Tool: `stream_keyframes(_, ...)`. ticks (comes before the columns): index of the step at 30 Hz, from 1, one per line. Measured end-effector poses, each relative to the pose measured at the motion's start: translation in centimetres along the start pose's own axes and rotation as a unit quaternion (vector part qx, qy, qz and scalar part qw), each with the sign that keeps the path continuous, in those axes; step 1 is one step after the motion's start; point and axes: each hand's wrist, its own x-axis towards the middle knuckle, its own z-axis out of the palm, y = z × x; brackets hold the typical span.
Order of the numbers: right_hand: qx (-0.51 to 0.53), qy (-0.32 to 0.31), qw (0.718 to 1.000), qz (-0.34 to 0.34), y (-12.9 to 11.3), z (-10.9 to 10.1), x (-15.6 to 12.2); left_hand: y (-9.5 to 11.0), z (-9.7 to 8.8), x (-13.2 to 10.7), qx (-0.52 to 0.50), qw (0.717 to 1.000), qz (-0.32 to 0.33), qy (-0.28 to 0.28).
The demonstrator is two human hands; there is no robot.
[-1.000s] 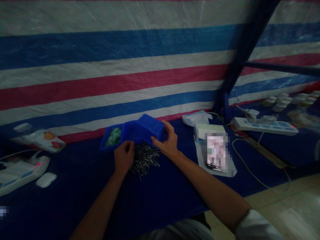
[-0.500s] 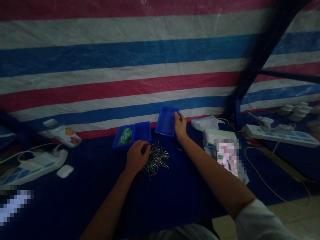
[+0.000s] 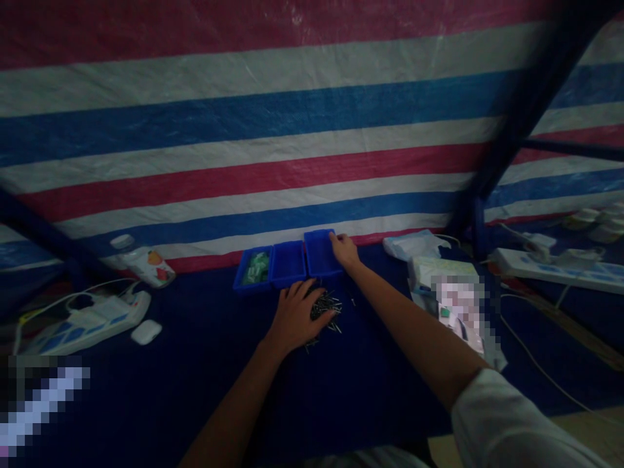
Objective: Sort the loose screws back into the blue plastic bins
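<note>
My left hand [image 3: 295,318] lies spread over a heap of thin metal nails or screws [image 3: 332,305], covering its left part. Its fingers are apart, and I see nothing gripped. With my right hand [image 3: 345,250] I grip the right rim of a blue plastic bin [image 3: 322,253], thumb at the inner side. That bin stands at the right end of a row, and no contents show in it. Beside it is a second blue bin [image 3: 288,263], also without visible contents. The left blue bin [image 3: 236,279] holds small green and whitish packets [image 3: 257,268].
On the left are a bottle [image 3: 149,263], a power strip [image 3: 92,325] with cables and a small white case [image 3: 146,332]. A soft pack [image 3: 443,273], a plastic bag [image 3: 416,246] and another power strip [image 3: 560,268] lie right. Striped sheeting [image 3: 273,156] hangs behind.
My right hand has brought the right bin down and left against the middle bin. My left hand has gone from curled at the heap's left edge to spread over it. The view has shifted slightly.
</note>
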Motion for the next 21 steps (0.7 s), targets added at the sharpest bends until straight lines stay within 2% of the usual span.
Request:
stream_keyframes(6, -0.032, -0.046, 0.998, -0.03, -1.0, -0.7, -0.9, -0.2, -0.4, 0.0, -0.004, 1.0, -0.007, 0.016)
stream_keyframes(8, -0.036, -0.036, 0.997, -0.052, -1.3, -2.1, -2.5, -0.4, -0.6, 0.0, -0.006, 1.0, -0.01, 0.019)
stream_keyframes(10, -0.039, -0.018, 0.994, -0.1, -1.0, -4.4, -5.3, -0.6, -0.6, 0.0, -0.007, 1.0, -0.011, 0.02)
stream_keyframes(11, -0.045, -0.002, 0.983, -0.176, -0.5, -5.8, -7.2, -0.7, -0.5, 0.0, -0.007, 1.0, -0.012, 0.021)
stream_keyframes(14, -0.112, 0.086, 0.935, -0.326, 3.1, -11.0, -14.0, -0.9, -0.2, 0.0, -0.008, 1.0, -0.012, 0.028)
stream_keyframes(16, -0.193, 0.142, 0.894, -0.379, 6.8, -14.6, -18.4, -1.0, -0.1, 0.1, -0.013, 0.999, -0.005, 0.031)
stream_keyframes(18, -0.276, 0.209, 0.861, -0.373, 10.7, -17.8, -21.7, -1.1, -0.1, 0.1, -0.02, 0.999, 0.0, 0.031)
stream_keyframes(21, -0.349, 0.209, 0.848, -0.339, 15.1, -21.0, -24.0, -1.2, -0.3, 0.1, -0.023, 0.999, 0.002, 0.045)
